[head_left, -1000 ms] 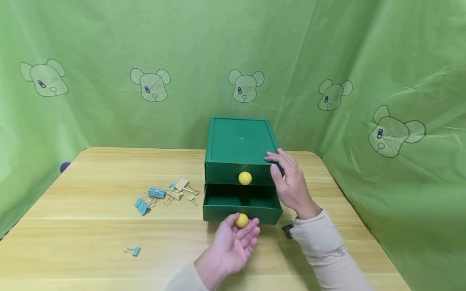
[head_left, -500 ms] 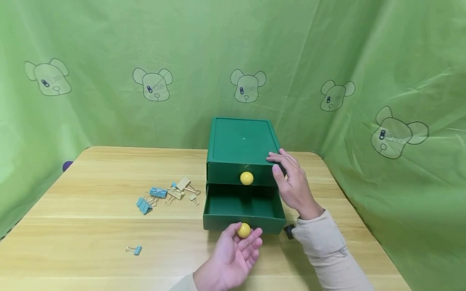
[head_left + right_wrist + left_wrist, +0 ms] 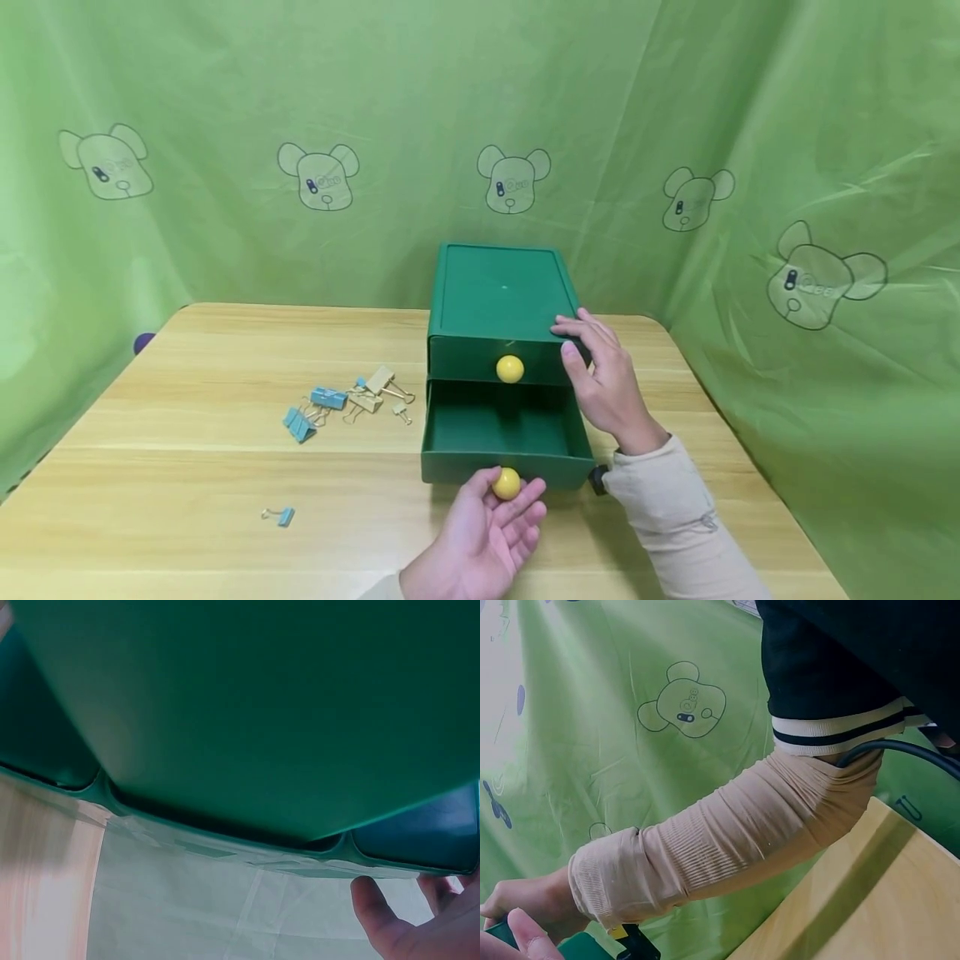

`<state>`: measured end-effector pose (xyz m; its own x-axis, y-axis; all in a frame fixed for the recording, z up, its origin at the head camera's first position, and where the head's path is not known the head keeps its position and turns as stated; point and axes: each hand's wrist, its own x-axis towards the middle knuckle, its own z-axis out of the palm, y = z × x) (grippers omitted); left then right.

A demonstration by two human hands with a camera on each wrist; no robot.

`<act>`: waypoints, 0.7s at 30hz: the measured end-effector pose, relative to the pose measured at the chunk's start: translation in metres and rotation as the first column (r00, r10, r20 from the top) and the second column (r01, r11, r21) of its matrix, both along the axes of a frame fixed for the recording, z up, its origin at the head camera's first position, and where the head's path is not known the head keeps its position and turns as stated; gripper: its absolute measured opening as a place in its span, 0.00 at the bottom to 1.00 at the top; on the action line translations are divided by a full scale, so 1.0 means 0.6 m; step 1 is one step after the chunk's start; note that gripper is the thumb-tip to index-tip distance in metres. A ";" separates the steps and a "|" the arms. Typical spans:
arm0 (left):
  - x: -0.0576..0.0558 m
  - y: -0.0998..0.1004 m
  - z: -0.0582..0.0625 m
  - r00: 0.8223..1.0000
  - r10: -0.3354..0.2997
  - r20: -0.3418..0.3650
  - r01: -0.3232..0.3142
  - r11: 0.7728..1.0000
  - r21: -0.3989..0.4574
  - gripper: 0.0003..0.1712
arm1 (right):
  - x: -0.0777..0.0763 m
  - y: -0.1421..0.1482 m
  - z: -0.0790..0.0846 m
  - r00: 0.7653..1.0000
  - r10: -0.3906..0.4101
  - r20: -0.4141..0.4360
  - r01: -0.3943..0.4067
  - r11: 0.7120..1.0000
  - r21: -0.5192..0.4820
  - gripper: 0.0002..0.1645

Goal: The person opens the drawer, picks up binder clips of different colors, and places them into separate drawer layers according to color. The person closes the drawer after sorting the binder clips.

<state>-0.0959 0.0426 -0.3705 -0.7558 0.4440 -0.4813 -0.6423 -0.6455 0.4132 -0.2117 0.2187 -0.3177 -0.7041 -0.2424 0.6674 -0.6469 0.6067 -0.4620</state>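
A green two-drawer box (image 3: 502, 287) stands on the table in the head view. Its lower drawer (image 3: 461, 468) is pulled well out, with nothing visible inside, while the upper drawer (image 3: 457, 358) is closed. My left hand (image 3: 480, 533) pinches the lower drawer's yellow knob (image 3: 506, 483) between thumb and fingers, palm up. At the box's upper right front edge rests my right hand (image 3: 607, 387), fingers on the top and thumb near the front. The right wrist view has green drawer walls (image 3: 240, 712) up close, with right fingers (image 3: 375, 911) at the lower right.
Several blue and cream binder clips (image 3: 330, 398) lie left of the box on the wooden table (image 3: 187, 467). One small blue binder clip (image 3: 285, 517) lies apart, nearer the front. A black object (image 3: 597, 480) sits by the right sleeve (image 3: 660, 483). Green curtains (image 3: 397, 100) surround the table.
The lower drawer has slid farther out toward me, with my left hand holding its knob. My right hand has stayed on the box's top edge. The head view has shifted slightly.
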 end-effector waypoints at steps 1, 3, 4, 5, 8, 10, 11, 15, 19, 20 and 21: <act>0.000 0.000 0.000 1.000 -0.002 0.001 0.002 1.000 -0.001 0.26 | 0.000 0.000 0.000 1.000 -0.001 0.000 0.001 1.000 -0.001 0.18; 0.001 0.000 0.000 1.000 -0.006 0.003 0.006 1.000 -0.002 0.26 | 0.001 0.001 -0.001 1.000 -0.003 0.000 0.003 1.000 -0.002 0.18; 0.001 0.000 -0.001 1.000 -0.009 0.003 0.009 1.000 -0.003 0.26 | 0.001 0.001 -0.001 1.000 -0.004 0.000 0.004 1.000 -0.003 0.18; 0.001 -0.001 -0.001 1.000 -0.012 0.002 0.012 1.000 -0.003 0.26 | 0.001 0.001 -0.001 1.000 -0.005 0.000 0.005 1.000 -0.003 0.18; 0.001 -0.001 -0.002 1.000 -0.021 -0.001 0.021 1.000 -0.003 0.26 | 0.001 0.000 -0.001 1.000 -0.005 0.003 0.005 1.000 -0.003 0.18; 0.001 -0.002 -0.003 1.000 -0.030 -0.004 0.030 1.000 -0.001 0.26 | 0.001 0.000 -0.001 1.000 -0.007 0.006 0.007 1.000 -0.003 0.18; 0.000 -0.003 -0.002 0.999 -0.033 -0.002 0.033 0.999 0.000 0.26 | 0.001 0.000 -0.001 1.000 -0.007 0.007 0.007 1.000 -0.003 0.18; -0.002 -0.005 -0.002 0.999 -0.050 0.003 0.050 0.999 0.008 0.26 | 0.000 0.000 -0.001 1.000 -0.011 0.006 0.011 1.000 -0.002 0.18; -0.001 -0.007 -0.003 0.998 -0.063 -0.007 0.063 0.998 0.011 0.27 | -0.001 0.000 -0.001 1.000 -0.010 0.004 0.010 1.000 -0.005 0.18; -0.001 -0.007 -0.003 0.998 -0.066 -0.010 0.066 0.998 0.010 0.27 | -0.001 0.000 -0.001 1.000 -0.010 0.004 0.010 1.000 -0.005 0.18; -0.001 -0.007 -0.003 0.998 -0.067 -0.011 0.068 0.998 0.010 0.28 | -0.001 -0.001 -0.002 1.000 -0.010 0.004 0.010 1.000 -0.006 0.18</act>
<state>-0.0962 0.0381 -0.3723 -0.7288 0.4990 -0.4688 -0.6803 -0.6051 0.4135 -0.2125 0.2184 -0.3187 -0.7089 -0.2314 0.6663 -0.6390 0.6106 -0.4679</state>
